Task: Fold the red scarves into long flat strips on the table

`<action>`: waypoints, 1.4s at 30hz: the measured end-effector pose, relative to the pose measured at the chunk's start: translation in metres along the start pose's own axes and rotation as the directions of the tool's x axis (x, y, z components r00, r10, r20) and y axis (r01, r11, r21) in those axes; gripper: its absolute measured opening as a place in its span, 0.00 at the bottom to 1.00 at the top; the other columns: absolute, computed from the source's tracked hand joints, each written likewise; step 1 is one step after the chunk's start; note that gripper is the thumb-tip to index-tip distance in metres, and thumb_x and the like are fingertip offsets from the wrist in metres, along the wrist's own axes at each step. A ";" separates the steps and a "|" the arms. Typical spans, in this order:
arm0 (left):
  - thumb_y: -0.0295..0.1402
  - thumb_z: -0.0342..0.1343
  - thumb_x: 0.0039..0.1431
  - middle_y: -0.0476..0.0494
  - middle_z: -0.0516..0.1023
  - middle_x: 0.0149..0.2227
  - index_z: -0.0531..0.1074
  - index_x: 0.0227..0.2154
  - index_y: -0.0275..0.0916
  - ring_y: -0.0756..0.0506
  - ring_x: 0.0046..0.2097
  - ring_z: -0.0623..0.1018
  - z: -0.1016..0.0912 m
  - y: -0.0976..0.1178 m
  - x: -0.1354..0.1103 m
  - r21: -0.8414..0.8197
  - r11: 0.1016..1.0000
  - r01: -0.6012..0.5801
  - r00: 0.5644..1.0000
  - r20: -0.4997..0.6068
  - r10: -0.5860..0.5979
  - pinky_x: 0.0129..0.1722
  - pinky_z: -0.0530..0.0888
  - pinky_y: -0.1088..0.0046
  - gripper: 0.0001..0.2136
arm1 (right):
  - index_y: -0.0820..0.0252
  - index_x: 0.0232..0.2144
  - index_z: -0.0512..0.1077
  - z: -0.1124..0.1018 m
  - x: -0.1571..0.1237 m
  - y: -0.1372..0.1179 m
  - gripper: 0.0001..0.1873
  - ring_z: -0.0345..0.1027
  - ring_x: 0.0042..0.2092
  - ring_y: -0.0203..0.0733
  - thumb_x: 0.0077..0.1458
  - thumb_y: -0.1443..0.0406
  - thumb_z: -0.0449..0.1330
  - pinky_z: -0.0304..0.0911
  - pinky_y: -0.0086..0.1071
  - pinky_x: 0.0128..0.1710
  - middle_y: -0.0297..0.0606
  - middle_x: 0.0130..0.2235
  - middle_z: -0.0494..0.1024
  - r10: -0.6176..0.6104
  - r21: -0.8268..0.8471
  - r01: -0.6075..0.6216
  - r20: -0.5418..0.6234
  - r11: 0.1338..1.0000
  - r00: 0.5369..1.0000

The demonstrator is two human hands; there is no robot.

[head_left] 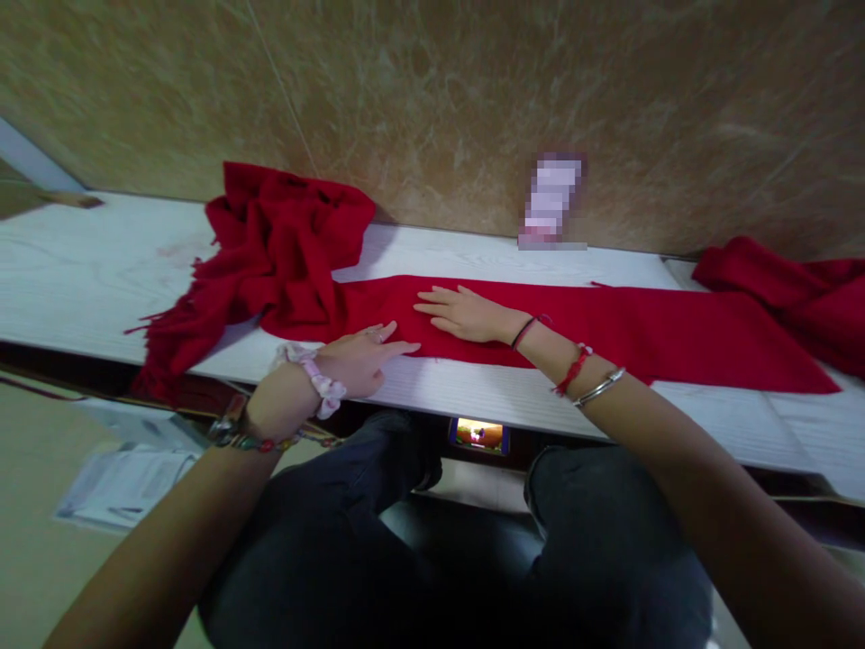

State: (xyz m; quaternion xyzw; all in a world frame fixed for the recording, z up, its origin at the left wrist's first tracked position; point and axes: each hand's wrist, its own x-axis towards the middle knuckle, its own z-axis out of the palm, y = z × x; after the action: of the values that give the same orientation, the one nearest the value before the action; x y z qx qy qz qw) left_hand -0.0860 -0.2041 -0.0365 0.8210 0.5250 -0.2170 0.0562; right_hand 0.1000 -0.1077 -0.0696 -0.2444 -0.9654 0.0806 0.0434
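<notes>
A red fringed scarf (574, 324) lies lengthwise along the white wood-grain table. Its middle and right stretch is flat in a long strip, while its left part is a crumpled heap with the fringe drooping over the front edge. My right hand (466, 315) rests palm down on the flat strip, fingers spread. At the strip's near edge is my left hand (365, 361), index finger stretched out onto the cloth and the other fingers partly curled. Neither hand grips the cloth.
Another bunched red cloth (804, 284) lies at the far right. Behind the white table (74, 261) rises a brown marbled wall (419, 108), with a pixelated item (550, 198) against it. A lit phone screen (479, 435) shows below the front edge. Papers (128, 482) lie low at left.
</notes>
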 end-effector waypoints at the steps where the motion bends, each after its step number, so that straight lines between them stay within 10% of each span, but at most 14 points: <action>1: 0.22 0.46 0.50 0.35 0.47 0.62 0.53 0.59 0.37 0.39 0.62 0.50 0.000 0.000 0.000 -0.005 1.000 0.006 1.000 0.009 -0.006 0.58 0.54 0.65 0.30 | 0.56 0.58 0.53 0.000 0.002 0.000 0.24 0.39 0.62 0.46 0.61 0.61 0.40 0.41 0.53 0.57 0.38 0.62 0.51 -0.044 0.031 0.043 0.032 0.999 0.999; 5: 0.22 0.47 0.50 0.33 0.46 0.62 0.51 0.59 0.38 0.37 0.62 0.48 -0.001 0.000 -0.001 -0.015 1.000 0.010 0.999 0.041 -0.010 0.58 0.54 0.63 0.31 | 0.52 0.59 0.50 0.003 0.009 0.004 0.25 0.35 0.63 0.46 0.61 0.59 0.40 0.32 0.56 0.58 0.33 0.63 0.48 -0.109 0.089 0.100 0.105 0.991 0.988; 13: 0.23 0.47 0.50 0.35 0.45 0.63 0.52 0.59 0.39 0.36 0.62 0.49 -0.004 0.003 -0.003 -0.031 0.999 0.012 0.999 0.036 -0.011 0.58 0.55 0.62 0.30 | 0.59 0.60 0.50 -0.003 0.031 0.040 0.26 0.38 0.63 0.51 0.61 0.61 0.39 0.35 0.55 0.58 0.41 0.63 0.47 0.214 -0.004 -0.214 0.035 0.977 0.976; 21: 0.23 0.46 0.50 0.36 0.49 0.62 0.52 0.59 0.41 0.36 0.61 0.51 -0.001 -0.003 0.000 -0.014 1.000 -0.018 1.000 0.007 0.018 0.56 0.56 0.60 0.31 | 0.53 0.59 0.51 0.007 0.003 0.008 0.25 0.38 0.63 0.47 0.61 0.58 0.40 0.36 0.54 0.58 0.36 0.63 0.48 -0.013 0.025 0.013 -0.005 1.000 1.000; 42: 0.23 0.45 0.51 0.34 0.50 0.61 0.53 0.58 0.39 0.38 0.61 0.51 -0.010 -0.002 0.000 0.026 1.000 -0.010 0.999 0.048 0.009 0.56 0.57 0.62 0.29 | 0.51 0.60 0.48 0.007 -0.023 0.026 0.26 0.36 0.63 0.53 0.60 0.58 0.39 0.36 0.61 0.56 0.36 0.63 0.45 0.304 -0.057 -0.304 -0.007 0.951 0.953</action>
State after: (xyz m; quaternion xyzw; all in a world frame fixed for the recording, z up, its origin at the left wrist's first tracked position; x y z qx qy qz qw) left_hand -0.0851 -0.1995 -0.0275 0.8186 0.5169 -0.2432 0.0591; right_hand 0.1316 -0.0977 -0.0819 -0.3912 -0.9181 0.0589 0.0227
